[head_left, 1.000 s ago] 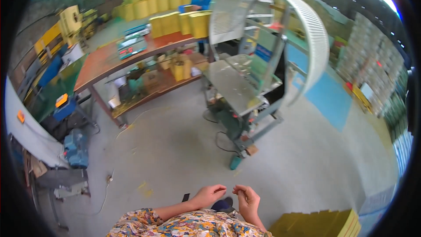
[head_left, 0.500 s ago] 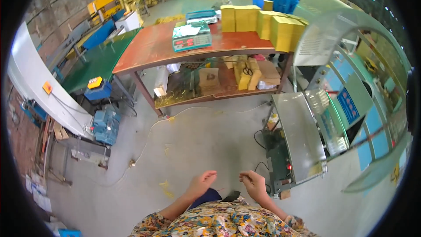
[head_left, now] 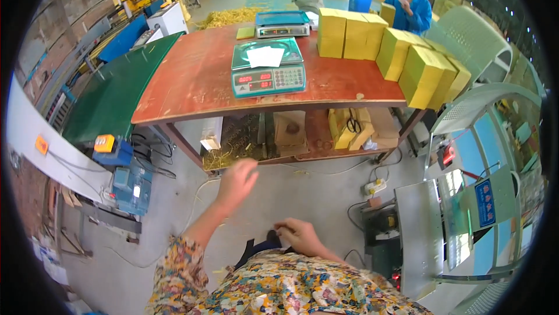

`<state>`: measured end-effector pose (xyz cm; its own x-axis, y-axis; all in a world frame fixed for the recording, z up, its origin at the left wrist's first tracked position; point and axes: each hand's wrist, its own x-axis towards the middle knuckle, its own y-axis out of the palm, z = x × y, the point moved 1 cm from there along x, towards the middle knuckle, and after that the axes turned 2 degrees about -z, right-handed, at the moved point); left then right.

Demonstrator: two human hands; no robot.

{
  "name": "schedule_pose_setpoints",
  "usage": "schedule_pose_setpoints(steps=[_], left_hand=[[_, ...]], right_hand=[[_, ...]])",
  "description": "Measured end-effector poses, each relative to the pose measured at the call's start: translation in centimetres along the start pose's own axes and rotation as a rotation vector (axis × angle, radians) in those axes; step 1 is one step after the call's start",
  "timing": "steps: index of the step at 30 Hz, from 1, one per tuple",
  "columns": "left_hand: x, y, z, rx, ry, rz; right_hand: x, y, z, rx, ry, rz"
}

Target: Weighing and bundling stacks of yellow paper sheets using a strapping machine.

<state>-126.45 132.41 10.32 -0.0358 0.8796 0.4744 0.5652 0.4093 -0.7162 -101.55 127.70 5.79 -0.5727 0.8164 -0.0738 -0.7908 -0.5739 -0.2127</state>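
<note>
My left hand [head_left: 237, 182] is raised in front of me, fingers stretched out and nothing in it. It is nearest the front edge of the red-topped table [head_left: 186, 70], still apart from it. My right hand [head_left: 298, 235] hangs low before my body with its fingers loosely bent, and no object shows in it. On the table stands a teal digital weighing scale [head_left: 268, 79] with lit red digits and white paper [head_left: 265, 56] on its pan. Behind it is a second scale [head_left: 282, 24] with a blue top. Yellow stacks of paper [head_left: 361, 36] line the table's right side.
Under the tabletop, a shelf holds yellow bundles with black scissors [head_left: 353, 124]. A green conveyor belt [head_left: 116, 91] runs at left above a blue motor [head_left: 131, 190]. A machine with a metal tray [head_left: 420, 227] stands at right. A person in blue [head_left: 414, 9] is beyond the table. Cables cross the floor.
The table and scales appear closer and larger. My left hand has risen and reached forward; my right hand has shifted left and stays low. The person in blue now holds a hand up.
</note>
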Motion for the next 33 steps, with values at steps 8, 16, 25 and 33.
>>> schedule_pose_setpoints(steps=[8,16,25,33], left_hand=[[27.0,5.1,8.7,0.244,0.310,-0.099],[35.9,10.1,14.8,0.383,0.112,-0.102],[35.9,7.9,12.8,0.011,-0.296,-0.447],[34.7,9.0,8.5,0.114,0.471,0.116]], right_hand=[[11.9,-7.8,-3.3,0.150,0.141,-0.194],[26.2,-17.3,-4.3,0.125,0.179,-0.105],[42.4,-21.5,3.8,0.479,0.059,0.206],[46.3,-19.5,4.2,0.883,0.305,-0.190]])
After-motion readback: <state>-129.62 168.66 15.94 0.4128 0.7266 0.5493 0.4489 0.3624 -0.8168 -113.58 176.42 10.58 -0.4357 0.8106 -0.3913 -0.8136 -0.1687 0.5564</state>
